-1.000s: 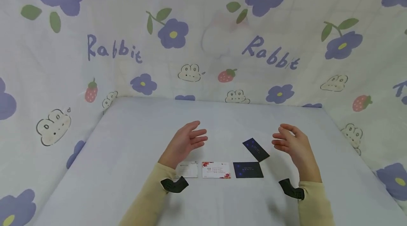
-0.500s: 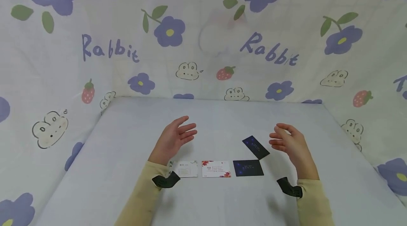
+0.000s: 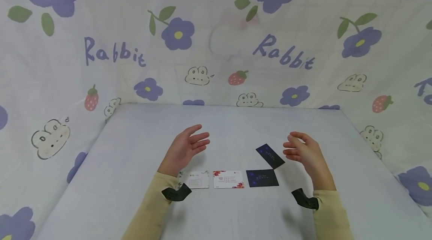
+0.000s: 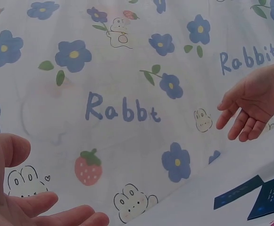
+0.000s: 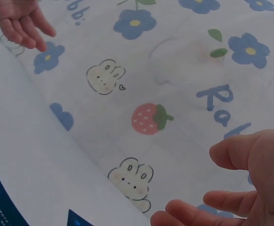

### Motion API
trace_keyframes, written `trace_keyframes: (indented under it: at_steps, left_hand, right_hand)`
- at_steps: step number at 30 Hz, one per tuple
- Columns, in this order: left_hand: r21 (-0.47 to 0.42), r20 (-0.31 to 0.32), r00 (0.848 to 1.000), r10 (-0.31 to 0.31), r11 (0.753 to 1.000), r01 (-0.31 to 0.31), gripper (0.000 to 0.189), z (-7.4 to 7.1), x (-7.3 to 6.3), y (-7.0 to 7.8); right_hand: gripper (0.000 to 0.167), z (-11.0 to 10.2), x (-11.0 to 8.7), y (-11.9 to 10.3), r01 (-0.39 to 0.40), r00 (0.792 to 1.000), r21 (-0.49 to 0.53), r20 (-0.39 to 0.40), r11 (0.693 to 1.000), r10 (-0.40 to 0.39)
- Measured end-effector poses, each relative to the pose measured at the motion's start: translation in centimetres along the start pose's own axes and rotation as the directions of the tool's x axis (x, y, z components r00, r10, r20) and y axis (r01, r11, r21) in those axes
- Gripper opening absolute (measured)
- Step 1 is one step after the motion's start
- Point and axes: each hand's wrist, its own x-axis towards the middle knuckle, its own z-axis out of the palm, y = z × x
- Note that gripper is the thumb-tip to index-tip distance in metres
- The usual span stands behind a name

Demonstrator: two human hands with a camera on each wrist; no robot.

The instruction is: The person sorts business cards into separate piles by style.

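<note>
My left hand (image 3: 183, 149) hovers above the table with fingers spread loosely and nothing in it. Below its wrist lies a white card with a leafy corner (image 3: 197, 180), its left end partly hidden by the wrist. To the right is a white card with red floral corners (image 3: 228, 179). A dark blue card (image 3: 262, 178) completes the row. Another dark card (image 3: 270, 156) lies tilted behind it, their edges meeting or nearly so. My right hand (image 3: 305, 153), also holding nothing, hangs to the right of the tilted card, fingers relaxed and pointing inward.
A white table (image 3: 141, 127) bears the cards. Fabric (image 3: 209, 52) printed with flowers, rabbits and strawberries rises behind and along both sides. A black strap (image 3: 176, 192) sits at the left wrist, and another black strap (image 3: 305, 198) at the right.
My left hand has shifted left and slightly away, uncovering more of the leafy white card. The right hand has barely moved. The whole view has shifted slightly; the cards keep their arrangement.
</note>
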Motion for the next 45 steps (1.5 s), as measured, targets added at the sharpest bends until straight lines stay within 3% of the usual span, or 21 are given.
trace_keyframes:
  at_steps: [14,23,30,36,40,45]
  left_hand:
    - [0.062,0.039,0.999,-0.029,0.998,0.027,0.053,2.0,1.2,-1.4]
    - [0.111,0.083,0.996,-0.041,0.993,0.031,0.055,3.8,1.7,-2.8]
    - [0.163,0.121,0.988,-0.096,0.984,0.076,0.056,5.8,4.0,-4.8]
    - [0.333,0.134,0.979,-0.153,0.937,0.1,0.059,8.8,7.4,-6.7]
    - [0.442,0.121,0.983,-0.14,0.894,0.073,0.057,10.9,9.0,-7.5]
    - [0.559,0.098,0.991,-0.094,0.829,0.023,0.052,12.6,10.2,-8.0]
  right_hand:
    - [0.069,-1.7,-1.0,0.4,-0.042,0.999,-0.005,-0.033,0.999,0.042]
    - [0.07,-3.1,-1.5,3.4,-0.102,0.994,-0.004,-0.034,0.995,0.102]
    - [0.068,-2.8,-1.9,5.3,-0.128,0.991,-0.018,-0.049,0.992,0.127]
    - [0.065,-2.5,-2.0,5.8,-0.132,0.99,0.002,-0.041,0.991,0.132]
    - [0.064,-2.0,-2.0,5.8,-0.122,0.992,0.033,-0.022,0.992,0.123]
    - [0.064,-1.5,-2.1,5.9,-0.137,0.991,0.066,0.004,0.988,0.137]
